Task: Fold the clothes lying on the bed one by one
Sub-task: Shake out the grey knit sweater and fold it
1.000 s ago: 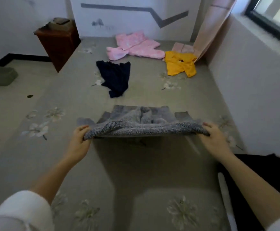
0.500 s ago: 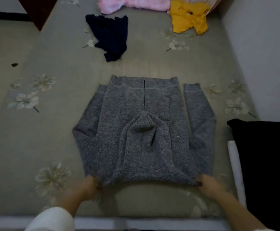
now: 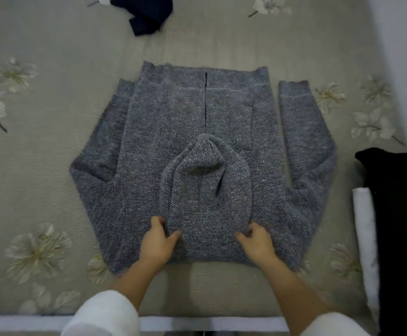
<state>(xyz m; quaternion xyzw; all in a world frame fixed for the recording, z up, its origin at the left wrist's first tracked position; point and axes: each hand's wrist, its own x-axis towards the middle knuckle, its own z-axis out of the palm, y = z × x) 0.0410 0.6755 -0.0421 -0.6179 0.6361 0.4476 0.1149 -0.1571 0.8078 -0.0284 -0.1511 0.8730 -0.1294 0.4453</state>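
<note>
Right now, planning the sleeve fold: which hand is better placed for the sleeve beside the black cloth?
Probably the right hand: it grips the grey sweater nearer that sleeve; the left hand would cross the hood.

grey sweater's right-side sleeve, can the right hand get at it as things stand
Probably yes: the sleeve lies flat and uncovered just beside the right hand, which only needs to release the hood.

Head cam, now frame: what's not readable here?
Head view only.
Top edge cuts off most of the navy garment.
Right edge cuts the black cloth; too dark to identify.
The sweater hides its own underside against the bed.
Palms of the left hand and right hand face down, unseen.
</note>
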